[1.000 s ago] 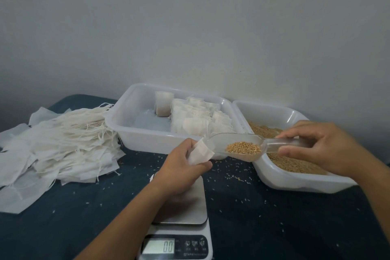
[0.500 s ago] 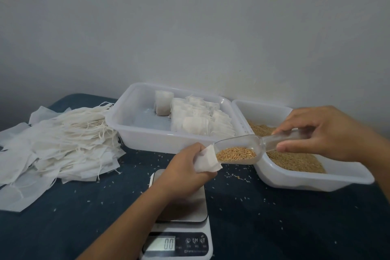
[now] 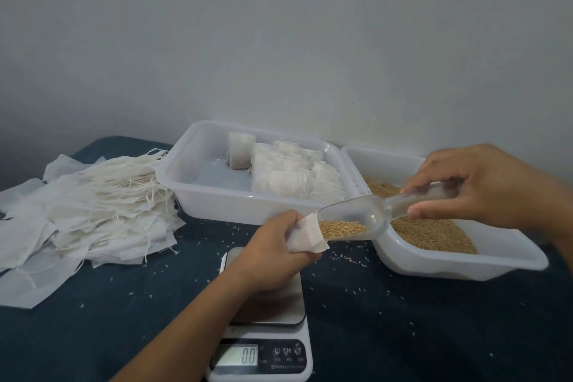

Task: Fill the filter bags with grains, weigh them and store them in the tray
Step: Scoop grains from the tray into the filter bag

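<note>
My left hand (image 3: 273, 254) grips a white filter bag (image 3: 307, 234) above the scale (image 3: 266, 319), its mouth facing right. My right hand (image 3: 477, 186) holds the handle of a clear plastic scoop (image 3: 356, 220), tilted down to the left. Brown grains lie at the scoop's front, with its tip at the bag's mouth. A white tray (image 3: 198, 195) at the back holds several filled bags (image 3: 288, 174). To its right a second white tray (image 3: 465, 260) holds loose grain (image 3: 434, 232).
A pile of empty filter bags with strings (image 3: 83, 208) covers the left of the dark blue table (image 3: 418, 335). Stray grains are scattered around the scale. The scale's display (image 3: 237, 355) reads 0.0. A grey wall stands close behind the trays.
My right hand rose and tipped the scoop down to the left. The grains slid to its front end, and the tip moved into the bag's mouth.
</note>
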`<state>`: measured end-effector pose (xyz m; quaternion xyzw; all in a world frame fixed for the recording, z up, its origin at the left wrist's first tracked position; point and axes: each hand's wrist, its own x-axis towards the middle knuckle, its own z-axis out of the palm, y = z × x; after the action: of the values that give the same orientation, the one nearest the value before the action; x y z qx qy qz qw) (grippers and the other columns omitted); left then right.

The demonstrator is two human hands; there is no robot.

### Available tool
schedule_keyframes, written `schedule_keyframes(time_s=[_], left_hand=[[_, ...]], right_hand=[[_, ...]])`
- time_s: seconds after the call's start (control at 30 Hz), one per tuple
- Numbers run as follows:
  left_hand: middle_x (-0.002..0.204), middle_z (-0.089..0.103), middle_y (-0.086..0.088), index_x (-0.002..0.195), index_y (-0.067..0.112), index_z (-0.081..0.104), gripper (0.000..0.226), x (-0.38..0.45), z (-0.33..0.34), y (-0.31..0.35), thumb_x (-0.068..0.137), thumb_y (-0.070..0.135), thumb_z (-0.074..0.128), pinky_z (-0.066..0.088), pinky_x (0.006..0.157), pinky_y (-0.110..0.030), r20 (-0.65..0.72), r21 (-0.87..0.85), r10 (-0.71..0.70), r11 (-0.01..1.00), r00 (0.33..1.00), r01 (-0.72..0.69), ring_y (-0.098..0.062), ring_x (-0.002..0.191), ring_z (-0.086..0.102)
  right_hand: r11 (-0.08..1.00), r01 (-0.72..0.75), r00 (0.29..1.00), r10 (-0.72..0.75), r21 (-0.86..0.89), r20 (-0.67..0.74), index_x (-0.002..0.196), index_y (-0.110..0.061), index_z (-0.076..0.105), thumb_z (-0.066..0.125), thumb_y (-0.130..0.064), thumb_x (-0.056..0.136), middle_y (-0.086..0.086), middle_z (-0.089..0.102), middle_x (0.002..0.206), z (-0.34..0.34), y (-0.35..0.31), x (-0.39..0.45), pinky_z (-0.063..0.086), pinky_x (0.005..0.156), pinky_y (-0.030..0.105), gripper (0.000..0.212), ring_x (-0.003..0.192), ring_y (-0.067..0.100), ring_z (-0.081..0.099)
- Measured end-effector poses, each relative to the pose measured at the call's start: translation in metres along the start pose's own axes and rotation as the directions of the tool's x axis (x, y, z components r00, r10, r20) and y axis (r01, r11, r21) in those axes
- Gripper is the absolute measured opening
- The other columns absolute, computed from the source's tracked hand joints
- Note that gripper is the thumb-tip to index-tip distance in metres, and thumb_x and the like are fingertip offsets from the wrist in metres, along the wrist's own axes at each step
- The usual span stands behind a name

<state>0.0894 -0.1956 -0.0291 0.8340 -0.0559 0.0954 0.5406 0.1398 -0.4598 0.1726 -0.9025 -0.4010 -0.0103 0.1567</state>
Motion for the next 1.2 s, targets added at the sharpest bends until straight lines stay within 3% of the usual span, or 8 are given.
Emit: schedule_keyframes(time_s=[0.2, 0.5, 0.73, 0.87, 1.1, 1.2], left_hand=[[0.094, 0.062, 0.012, 0.096, 0.033, 0.055, 0.031, 0.001, 0.001, -0.002, 0.082, 0.035, 0.083, 0.044, 0.067, -0.014, -0.006, 0.004, -0.001, 1.0, 1.0, 0.001, -0.003, 0.085, 0.06], [0.085, 0.063, 0.011, 0.092, 0.029, 0.056, 0.029, 0.001, 0.001, -0.004, 0.081, 0.031, 0.083, 0.042, 0.062, -0.013, -0.037, -0.018, 0.015, 1.0, 0.999, -0.016, 0.002, 0.073, 0.056], [0.08, 0.061, 0.018, 0.091, 0.029, 0.056, 0.028, 0.001, 0.001, -0.003, 0.082, 0.031, 0.082, 0.042, 0.059, -0.011, -0.051, -0.04, -0.007, 0.999, 0.999, 0.005, 0.004, 0.07, 0.055], [0.077, 0.061, 0.021, 0.089, 0.032, 0.057, 0.025, 0.0, -0.001, 0.0, 0.082, 0.031, 0.081, 0.042, 0.056, -0.01, -0.084, -0.113, -0.043, 0.993, 0.996, 0.033, 0.004, 0.067, 0.055], [0.076, 0.062, 0.022, 0.1, 0.031, 0.064, 0.023, -0.001, -0.003, 0.006, 0.086, 0.027, 0.081, 0.043, 0.061, -0.01, -0.097, -0.281, -0.122, 0.956, 0.988, 0.091, 0.004, 0.068, 0.055], [0.079, 0.065, 0.018, 0.103, 0.028, 0.066, 0.021, -0.002, -0.005, 0.01, 0.088, 0.023, 0.08, 0.046, 0.066, -0.015, -0.054, -0.408, -0.138, 0.907, 0.989, 0.104, 0.0, 0.073, 0.058]], right_hand=[[0.997, 0.011, 1.0, -0.012, -0.083, -0.011, 0.089, -0.049, 0.079, 0.076, -0.066, 0.061, -0.021, 0.07, 0.088, -0.001, -0.005, 0.0, 0.043, 0.063, 0.026, 0.032, 0.079, 0.005, 0.064], [0.98, 0.044, 0.998, -0.05, -0.195, -0.026, 0.093, -0.051, 0.077, 0.072, -0.07, 0.065, -0.03, 0.066, 0.094, -0.003, -0.011, -0.002, 0.04, 0.06, 0.023, 0.035, 0.083, -0.003, 0.062], [0.983, 0.043, 0.995, -0.059, -0.181, -0.086, 0.093, -0.051, 0.077, 0.075, -0.067, 0.066, -0.028, 0.067, 0.093, 0.0, -0.004, -0.005, 0.042, 0.061, 0.019, 0.031, 0.083, 0.0, 0.064], [0.998, 0.019, 0.989, -0.029, -0.066, -0.143, 0.088, -0.053, 0.076, 0.08, -0.059, 0.066, -0.023, 0.071, 0.091, 0.006, 0.005, -0.012, 0.044, 0.064, 0.01, 0.024, 0.076, 0.006, 0.064], [0.966, -0.069, 0.939, 0.147, 0.249, -0.31, 0.088, -0.05, 0.074, 0.075, -0.058, 0.067, -0.015, 0.074, 0.09, 0.055, 0.033, -0.024, 0.049, 0.064, 0.011, 0.023, 0.073, 0.008, 0.067], [0.911, -0.111, 0.927, 0.238, 0.396, -0.289, 0.091, -0.043, 0.07, 0.068, -0.061, 0.076, -0.01, 0.073, 0.08, 0.091, 0.039, -0.02, 0.051, 0.059, 0.022, 0.023, 0.057, 0.01, 0.063]])
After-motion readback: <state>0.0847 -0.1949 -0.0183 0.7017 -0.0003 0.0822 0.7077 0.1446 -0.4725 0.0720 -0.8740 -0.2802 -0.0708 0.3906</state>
